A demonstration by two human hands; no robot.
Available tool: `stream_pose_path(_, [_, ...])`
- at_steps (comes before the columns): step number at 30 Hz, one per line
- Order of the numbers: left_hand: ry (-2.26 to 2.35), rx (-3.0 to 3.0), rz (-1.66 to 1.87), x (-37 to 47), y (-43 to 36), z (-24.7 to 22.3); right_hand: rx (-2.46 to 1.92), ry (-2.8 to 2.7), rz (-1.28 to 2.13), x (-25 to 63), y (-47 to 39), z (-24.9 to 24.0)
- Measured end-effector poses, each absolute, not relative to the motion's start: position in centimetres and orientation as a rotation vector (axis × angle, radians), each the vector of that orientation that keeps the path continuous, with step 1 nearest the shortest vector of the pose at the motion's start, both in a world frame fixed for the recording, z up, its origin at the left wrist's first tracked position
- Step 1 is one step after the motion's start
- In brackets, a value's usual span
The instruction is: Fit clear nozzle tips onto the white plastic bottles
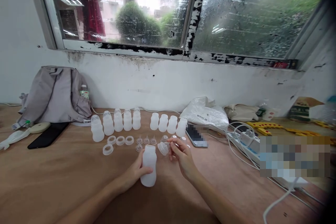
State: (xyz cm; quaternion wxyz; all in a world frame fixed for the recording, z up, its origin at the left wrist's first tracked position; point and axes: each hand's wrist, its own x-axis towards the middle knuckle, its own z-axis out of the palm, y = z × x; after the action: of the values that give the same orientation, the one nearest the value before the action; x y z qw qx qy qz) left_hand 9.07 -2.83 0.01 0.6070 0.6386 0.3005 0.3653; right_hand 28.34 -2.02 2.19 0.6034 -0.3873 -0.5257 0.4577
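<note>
A brown-covered desk (65, 175) is set against a white wall, below a window (236, 7) whose frame is marked by peeling paint. At the left a grey backpack (57, 94) is leant on the wall; at the right a plastic-wrapped package (204, 113) and a power strip (244, 145) with cables are noted. In the middle, near the front, an uncapped white bottle (149, 166) is gripped by the left hand (135, 173), its fingers closed around the side, the mouth uppermost; whether the base is touching the desk cannot be told. By the right hand (185, 157) a translucent ring-and-teat piece (162, 148) is pinched between the fingertips, beside the bottle and apart from it. Behind, five capped bottles (118, 122) are lined up at the left and four open bottles (163, 123) at the right, with a phone (195, 135) laid just beside the last. Clear caps (164, 138) are partly hidden by the right hand. Four loose rings (120, 144) are found before the capped bottles, and four clear teats (146, 141) between rings and caps.
</note>
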Motion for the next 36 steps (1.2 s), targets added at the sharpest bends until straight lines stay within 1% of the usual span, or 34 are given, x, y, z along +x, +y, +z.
stream_pose_path(3, [0.745, 1.584, 0.954, 9.0, -2.6, 0.1, -0.956, -1.243, 0.982, 28.3, -2.0, 2.0])
stream_pose_path(8, [0.927, 2.011, 0.976, 8.6, -2.3, -0.2, -1.049, -1.295, 0.892, 28.0, -2.0, 1.9])
stream_pose_path(10, [0.953, 2.142, 1.06, 8.3, -2.2, -0.1, -1.07, -1.324, 0.863, 27.9, -2.0, 1.8])
stream_pose_path(13, [1.044, 2.328, 1.202, 8.0, -2.2, 1.0, -1.081, -1.356, 0.847, 28.0, -1.9, 1.4])
stream_pose_path(15, [1.112, 2.462, 1.217, 7.8, -2.4, 2.3, -1.08, -1.375, 0.846, 28.0, -1.8, 1.0])
stream_pose_path(19, [1.241, 2.582, 1.109, 8.2, -2.9, 5.0, -1.084, -1.416, 0.839, 28.0, -1.6, 0.4])
stream_pose_path(24, [1.284, 2.597, 0.811, 8.6, -1.8, 7.5, -1.115, -1.547, 0.682, 27.8, -2.1, 0.6])
stream_pose_path(28, [1.299, 2.68, 0.766, 8.6, 1.7, 10.5, -1.144, -1.716, 0.55, 27.3, -2.8, 0.8])
stream_pose_path(31, [1.423, 2.787, 0.704, 9.1, 5.2, 12.9, -1.141, -1.812, 0.531, 26.9, -3.1, 0.4])
stream_pose_path(34, [1.6, 2.878, 0.511, 10.1, 8.5, 14.2, -1.142, -1.884, 0.516, 26.6, -3.1, -0.1])
stream_pose_path(36, [1.664, 2.896, 0.389, 10.9, 10.3, 14.3, -1.16, -1.913, 0.492, 26.6, -3.1, -0.3])
